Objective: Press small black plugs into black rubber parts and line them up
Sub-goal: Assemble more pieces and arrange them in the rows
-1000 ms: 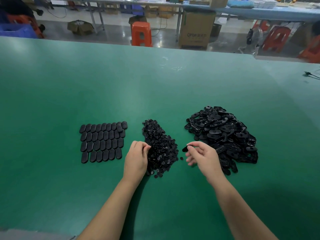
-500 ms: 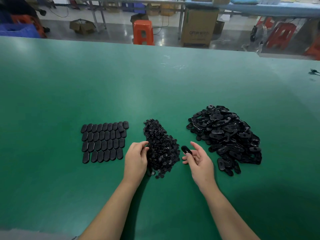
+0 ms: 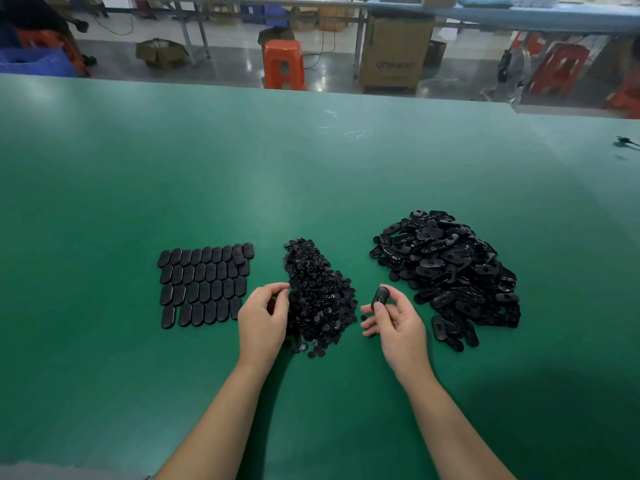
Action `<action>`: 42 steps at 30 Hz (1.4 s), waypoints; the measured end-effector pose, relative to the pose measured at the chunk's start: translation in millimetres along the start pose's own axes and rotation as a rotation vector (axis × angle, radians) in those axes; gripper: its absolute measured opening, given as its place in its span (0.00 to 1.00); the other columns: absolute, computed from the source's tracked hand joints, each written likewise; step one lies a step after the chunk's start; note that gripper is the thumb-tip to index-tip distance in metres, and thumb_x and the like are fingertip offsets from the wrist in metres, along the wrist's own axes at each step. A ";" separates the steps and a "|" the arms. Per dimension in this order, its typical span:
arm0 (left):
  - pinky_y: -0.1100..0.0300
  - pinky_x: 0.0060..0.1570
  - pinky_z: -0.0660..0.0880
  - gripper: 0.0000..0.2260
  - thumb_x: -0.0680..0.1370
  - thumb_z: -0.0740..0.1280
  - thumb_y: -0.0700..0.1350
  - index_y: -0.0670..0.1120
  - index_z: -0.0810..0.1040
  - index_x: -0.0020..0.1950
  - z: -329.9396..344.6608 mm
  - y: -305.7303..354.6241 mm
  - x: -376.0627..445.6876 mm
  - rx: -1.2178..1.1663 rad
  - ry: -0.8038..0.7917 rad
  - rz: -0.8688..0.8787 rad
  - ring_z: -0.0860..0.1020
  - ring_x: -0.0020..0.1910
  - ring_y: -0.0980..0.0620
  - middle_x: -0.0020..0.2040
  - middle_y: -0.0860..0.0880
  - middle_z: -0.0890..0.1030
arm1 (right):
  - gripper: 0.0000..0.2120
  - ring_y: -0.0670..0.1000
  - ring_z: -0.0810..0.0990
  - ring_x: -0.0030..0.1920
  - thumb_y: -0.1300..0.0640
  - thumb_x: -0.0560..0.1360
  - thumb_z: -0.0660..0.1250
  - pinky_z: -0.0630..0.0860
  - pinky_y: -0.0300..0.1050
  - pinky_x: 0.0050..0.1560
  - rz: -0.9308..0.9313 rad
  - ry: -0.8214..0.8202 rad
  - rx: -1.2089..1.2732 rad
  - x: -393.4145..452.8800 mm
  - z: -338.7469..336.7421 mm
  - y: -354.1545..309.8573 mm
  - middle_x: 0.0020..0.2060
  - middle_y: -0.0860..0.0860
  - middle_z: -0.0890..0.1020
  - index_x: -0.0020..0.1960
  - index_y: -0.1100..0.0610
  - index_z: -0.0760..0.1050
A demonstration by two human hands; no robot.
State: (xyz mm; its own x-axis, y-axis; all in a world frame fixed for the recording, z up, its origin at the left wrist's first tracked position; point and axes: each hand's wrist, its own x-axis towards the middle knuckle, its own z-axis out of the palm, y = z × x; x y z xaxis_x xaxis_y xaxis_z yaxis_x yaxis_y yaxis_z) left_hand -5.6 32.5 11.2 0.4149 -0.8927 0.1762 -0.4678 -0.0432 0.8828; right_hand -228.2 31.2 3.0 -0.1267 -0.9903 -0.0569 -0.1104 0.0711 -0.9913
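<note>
A heap of small black plugs (image 3: 320, 292) lies in the middle of the green table. To its right is a bigger heap of oval black rubber parts (image 3: 450, 268). Rows of finished oval parts (image 3: 204, 284) are lined up at the left. My right hand (image 3: 394, 320) pinches one oval rubber part (image 3: 380, 296) between thumb and fingers, lifted off the table between the two heaps. My left hand (image 3: 265, 318) rests at the left edge of the plug heap with its fingers curled together; whether a plug sits between the fingertips is hidden.
The green table (image 3: 311, 168) stretches far back. A small black item with a cable (image 3: 625, 142) lies at the far right. Beyond the far edge stand an orange stool (image 3: 284, 64), a cardboard box (image 3: 394, 53) and other benches.
My right hand has pulled back from the rubber-part heap with one oval part and turned it upward. My left hand stayed at the plug heap, its fingers working slightly.
</note>
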 end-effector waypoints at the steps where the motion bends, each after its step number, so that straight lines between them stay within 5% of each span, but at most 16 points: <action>1: 0.73 0.43 0.71 0.06 0.80 0.68 0.42 0.51 0.84 0.52 0.1 -0.6 0.7 0.003 0.000 -0.002 0.78 0.45 0.62 0.45 0.58 0.82 | 0.13 0.49 0.85 0.38 0.60 0.84 0.62 0.83 0.43 0.41 0.002 -0.003 0.011 0.3 -0.2 0.3 0.44 0.48 0.87 0.65 0.47 0.72; 7: 0.71 0.39 0.73 0.11 0.79 0.70 0.40 0.55 0.84 0.56 1.3 -3.0 1.9 -0.076 -0.046 -0.052 0.79 0.39 0.58 0.44 0.57 0.83 | 0.05 0.53 0.83 0.36 0.58 0.83 0.64 0.81 0.50 0.38 -0.014 -0.003 0.066 -0.8 -0.3 -1.9 0.42 0.53 0.87 0.52 0.50 0.77; 11: 0.63 0.31 0.71 0.09 0.79 0.71 0.41 0.56 0.86 0.48 -0.1 -0.6 6.1 -0.198 -0.069 -0.169 0.71 0.26 0.59 0.30 0.57 0.79 | 0.10 0.47 0.81 0.35 0.57 0.81 0.67 0.80 0.45 0.37 -0.054 0.005 -0.002 -2.1 -0.5 -3.1 0.38 0.48 0.84 0.45 0.43 0.79; 16: 0.62 0.26 0.69 0.08 0.78 0.72 0.38 0.50 0.87 0.46 2.4 16.1 4.7 -0.540 -0.101 -0.382 0.68 0.27 0.54 0.31 0.47 0.75 | 0.05 0.43 0.75 0.32 0.56 0.79 0.70 0.73 0.43 0.36 -0.038 0.036 -0.066 -0.6 -2.5 -1.1 0.34 0.43 0.81 0.50 0.45 0.80; 20: 0.63 0.24 0.67 0.07 0.77 0.71 0.35 0.45 0.87 0.46 10.1 34.2 0.5 -0.672 -0.161 -0.480 0.68 0.27 0.55 0.35 0.45 0.77 | 0.14 0.45 0.75 0.30 0.59 0.80 0.68 0.77 0.43 0.34 -0.024 0.030 -0.044 0.2 -1.5 -4.1 0.35 0.40 0.78 0.59 0.41 0.77; 27: 0.62 0.23 0.68 0.04 0.76 0.72 0.36 0.44 0.82 0.47 35.3 60.2 -14.6 -0.473 -0.299 -0.343 0.68 0.22 0.53 0.28 0.54 0.75 | 0.08 0.51 0.84 0.35 0.63 0.82 0.66 0.82 0.50 0.39 -0.024 0.019 0.049 1.9 0.6 -1.4 0.38 0.52 0.86 0.54 0.50 0.76; 32: 0.64 0.23 0.68 0.07 0.77 0.71 0.39 0.50 0.83 0.41 52.2 72.0 -17.0 -0.253 -0.373 -0.267 0.73 0.21 0.52 0.32 0.52 0.82 | 0.12 0.50 0.87 0.42 0.64 0.82 0.65 0.84 0.45 0.42 -0.009 0.013 0.054 2.6 1.8 -0.1 0.43 0.49 0.88 0.58 0.47 0.77; 37: 0.66 0.28 0.72 0.07 0.77 0.70 0.40 0.51 0.83 0.42 63.5 80.4 -17.3 -0.099 -0.363 -0.187 0.76 0.25 0.61 0.37 0.54 0.84 | 0.11 0.49 0.87 0.47 0.63 0.82 0.65 0.83 0.48 0.50 -0.008 -0.006 0.023 2.2 1.8 -0.5 0.48 0.46 0.88 0.57 0.50 0.81; 42: 0.64 0.44 0.79 0.06 0.77 0.69 0.40 0.48 0.84 0.45 67.5 85.2 -19.6 -0.007 -0.359 -0.104 0.80 0.39 0.59 0.40 0.55 0.84 | 0.14 0.38 0.85 0.46 0.65 0.81 0.66 0.77 0.29 0.46 -0.046 -0.013 -0.008 -1.2 1.3 -8.3 0.46 0.38 0.87 0.53 0.46 0.81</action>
State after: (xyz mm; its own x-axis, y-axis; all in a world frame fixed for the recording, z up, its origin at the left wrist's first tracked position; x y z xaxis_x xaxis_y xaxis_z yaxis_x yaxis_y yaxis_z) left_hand -106.3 16.1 53.6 0.1594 -0.9842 -0.0770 -0.4320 -0.1397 0.8910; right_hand -225.8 31.7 11.2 -0.1087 -0.9940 -0.0124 -0.1242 0.0260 -0.9919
